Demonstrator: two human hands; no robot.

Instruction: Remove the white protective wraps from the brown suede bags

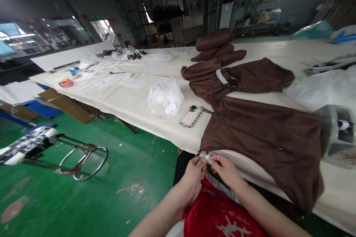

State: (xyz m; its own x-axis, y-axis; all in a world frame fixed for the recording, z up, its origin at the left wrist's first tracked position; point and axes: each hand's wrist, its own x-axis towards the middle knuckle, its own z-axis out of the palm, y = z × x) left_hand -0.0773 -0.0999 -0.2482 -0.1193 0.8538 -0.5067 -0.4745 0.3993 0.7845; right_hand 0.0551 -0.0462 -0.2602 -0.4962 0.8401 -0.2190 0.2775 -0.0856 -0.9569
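Note:
A large brown suede-look bag (258, 129) lies flat along the table's near edge, with a short zip on its upper face. At its left corner, a small white piece of thin wrapping (206, 156) sits by what looks like a metal fitting. My left hand (195, 170) pinches this wrapping from the left, fingers bent together. From the other side, my right hand (224, 168) holds it between thumb and fingertips. Both hands are close together over my lap, just off the table edge. The fitting itself is mostly hidden by the fingers.
More brown bags (250, 76) lie behind, one with a white-wrapped strap. A crumpled clear plastic bag (166, 97) and a phone (191, 116) are on the table (133, 113). A grey plastic bin (335, 137) stands right. A stool (83, 161) is on the green floor.

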